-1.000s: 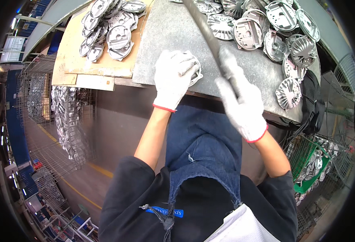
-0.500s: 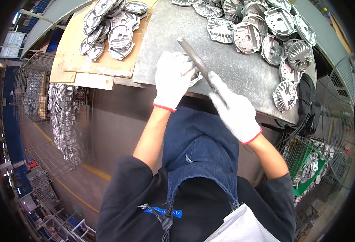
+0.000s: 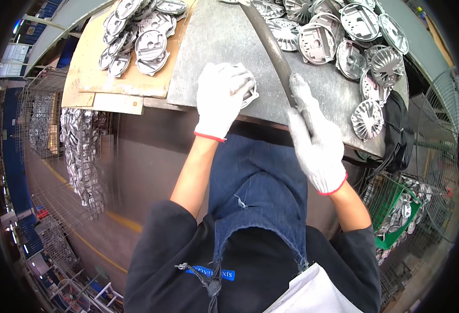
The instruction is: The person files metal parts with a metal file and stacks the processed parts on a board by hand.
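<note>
In a white knitted glove with a red cuff, my left hand (image 3: 221, 96) grips a round silvery metal casting (image 3: 249, 93) at the near edge of the metal tabletop. Most of that casting is hidden under my palm; its right rim shows. My right hand (image 3: 315, 135), gloved the same way, is closed around the lower end of a long grey metal file (image 3: 271, 44). The file points up and away, slanting left, its shaft above the table and apart from the casting. Its lower end is hidden inside my glove.
Ribbed round castings (image 3: 339, 39) lie heaped at the far right. More castings (image 3: 150, 44) are piled on a brown board (image 3: 91, 86) to the left. A black bag (image 3: 399, 135) hangs by the table's right edge. A green crate (image 3: 409, 224) and wire cages (image 3: 31, 172) flank me.
The file has swung up and away from the casting, its far tip rising toward the table's back. My right hand moved right and slightly nearer me. My left hand still grips the casting.
</note>
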`<action>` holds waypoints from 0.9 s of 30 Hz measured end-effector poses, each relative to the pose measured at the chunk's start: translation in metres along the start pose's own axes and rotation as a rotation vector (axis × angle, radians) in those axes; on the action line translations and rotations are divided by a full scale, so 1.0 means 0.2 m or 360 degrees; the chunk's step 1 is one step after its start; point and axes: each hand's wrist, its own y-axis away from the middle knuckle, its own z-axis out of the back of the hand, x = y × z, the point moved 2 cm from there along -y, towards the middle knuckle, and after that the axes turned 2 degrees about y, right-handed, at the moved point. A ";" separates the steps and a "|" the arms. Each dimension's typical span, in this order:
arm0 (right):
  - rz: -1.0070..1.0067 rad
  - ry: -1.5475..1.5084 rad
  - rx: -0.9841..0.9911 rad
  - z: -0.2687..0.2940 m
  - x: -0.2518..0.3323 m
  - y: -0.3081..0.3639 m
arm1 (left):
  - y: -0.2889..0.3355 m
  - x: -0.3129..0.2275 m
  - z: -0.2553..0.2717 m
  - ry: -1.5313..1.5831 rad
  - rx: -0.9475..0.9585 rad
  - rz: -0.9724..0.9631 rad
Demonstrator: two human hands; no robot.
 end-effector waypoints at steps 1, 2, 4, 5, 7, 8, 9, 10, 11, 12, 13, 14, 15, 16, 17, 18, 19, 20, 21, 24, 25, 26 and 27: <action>-0.0001 -0.0022 0.0023 0.00 0.01 0.01 | 0.00 -0.01 0.01 0.0000 -0.0019 -0.0031; 0.0057 -0.0057 -0.0002 -0.01 0.01 0.01 | 0.00 -0.01 0.01 -0.0060 0.0028 -0.0010; -0.0077 0.0260 0.0346 -0.05 0.00 0.00 | -0.01 -0.01 0.01 -0.0116 0.0067 0.0003; -0.0184 0.0311 0.0511 -0.07 -0.01 -0.01 | -0.01 0.00 0.01 -0.0164 0.0117 -0.0044; -0.0287 0.0362 0.0676 -0.09 -0.02 -0.01 | -0.01 0.00 0.01 -0.0218 0.0171 -0.0101; -0.0080 0.0220 0.0384 -0.08 -0.01 -0.03 | -0.01 0.01 0.01 -0.0110 0.0083 -0.0087; -0.0051 0.0063 0.0233 -0.06 0.00 -0.02 | 0.00 0.01 0.01 0.0011 0.0022 -0.0062; -0.0023 -0.0122 0.0151 -0.05 0.00 -0.01 | 0.01 0.01 0.01 0.0002 0.0037 -0.0033; -0.0088 -0.0182 0.0112 -0.04 0.00 0.01 | 0.01 0.01 0.01 0.0009 0.0015 -0.0075; -0.0161 -0.0229 0.0139 -0.04 -0.01 0.02 | 0.00 0.01 0.00 0.0014 0.0045 -0.0077; -0.0235 -0.0275 0.0164 -0.04 -0.03 0.04 | 0.01 0.01 0.00 0.0010 0.0050 -0.0051; -0.0145 -0.0072 0.0215 -0.07 -0.04 0.03 | 0.00 0.01 0.00 0.0008 0.0060 -0.0036; -0.0072 0.0139 0.0288 -0.10 -0.06 0.02 | 0.00 0.01 0.00 -0.0073 0.0094 -0.0052; -0.0048 0.0132 0.0267 -0.12 -0.08 0.01 | -0.01 0.01 0.01 -0.0156 0.0133 -0.0064; -0.0120 0.0163 0.0327 -0.15 -0.10 0.01 | -0.01 0.00 0.01 -0.0157 0.0135 -0.0064; -0.0220 0.0161 0.0375 -0.18 -0.13 0.00 | -0.01 -0.01 0.02 -0.0117 0.0125 -0.0089; -0.0162 0.0029 0.0252 -0.19 -0.14 -0.01 | 0.00 -0.02 0.04 -0.0082 0.0114 -0.0102; -0.0087 0.0021 0.0241 -0.21 -0.15 -0.02 | 0.01 -0.02 0.06 -0.0087 0.0129 -0.0078; -0.0042 -0.0001 0.0098 -0.21 -0.16 -0.03 | 0.02 -0.01 0.08 0.0137 0.0086 0.0124; -0.0227 -0.0091 0.0056 -0.20 -0.19 -0.06 | 0.02 0.05 0.18 0.0737 -0.0094 0.0671; -0.0244 -0.0091 0.0063 -0.21 -0.19 -0.07 | 0.03 0.07 0.22 0.0837 -0.0230 0.0798; -0.0222 -0.0106 0.0056 -0.21 -0.19 -0.09 | 0.04 0.09 0.26 0.0945 -0.0381 0.0925; -0.0265 -0.0093 0.0083 -0.22 -0.19 -0.10 | 0.05 0.11 0.29 0.0910 -0.0409 0.1006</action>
